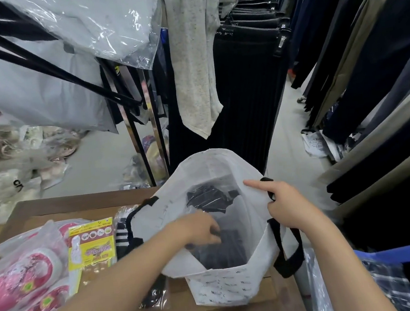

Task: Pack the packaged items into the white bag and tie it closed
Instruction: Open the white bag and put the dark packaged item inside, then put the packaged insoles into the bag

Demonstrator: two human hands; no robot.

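A white bag (226, 286) is being held open on a wooden table (53, 207), just below the centre of the view. The right hand (287, 206) is gripping the bag's rim and black handle (290, 255) at about three o'clock, forefinger stretched out along the rim. The left hand (198, 228) is being pushed into the bag from nine o'clock, fingers curled on a dark packet (220, 250); whether it is being gripped or only pressed down cannot be told. A second dark packet (210, 200) is lying deeper in. Packing is judged to be under way. Next, the pink packets (23, 280) and yellow packet (92, 244) waiting at eight o'clock are to be loaded before tying. The bag's bottom is being hidden by its walls
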